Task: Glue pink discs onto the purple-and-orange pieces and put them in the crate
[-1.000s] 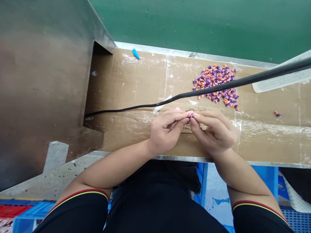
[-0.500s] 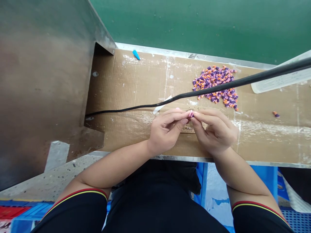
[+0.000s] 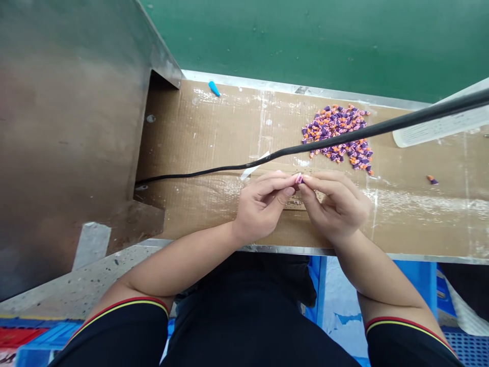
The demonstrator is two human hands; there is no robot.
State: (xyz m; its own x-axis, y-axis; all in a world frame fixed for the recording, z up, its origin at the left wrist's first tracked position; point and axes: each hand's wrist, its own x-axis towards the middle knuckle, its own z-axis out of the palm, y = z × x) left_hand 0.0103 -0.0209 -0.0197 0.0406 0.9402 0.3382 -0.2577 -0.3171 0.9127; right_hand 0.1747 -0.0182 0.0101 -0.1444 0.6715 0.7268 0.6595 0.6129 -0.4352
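Handwork was seemingly unfinished, as little had been visibly changed: one small pink-and-purple piece [image 3: 299, 179] was still pinched between the left hand [image 3: 260, 206] and the right hand [image 3: 338, 206], both narrowly closed, over the cardboard [image 3: 214, 137] near the pile [image 3: 336, 125].

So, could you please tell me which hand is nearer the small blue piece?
Left. In the picture, the left hand is below and right of the small blue piece; the right hand is farther right.
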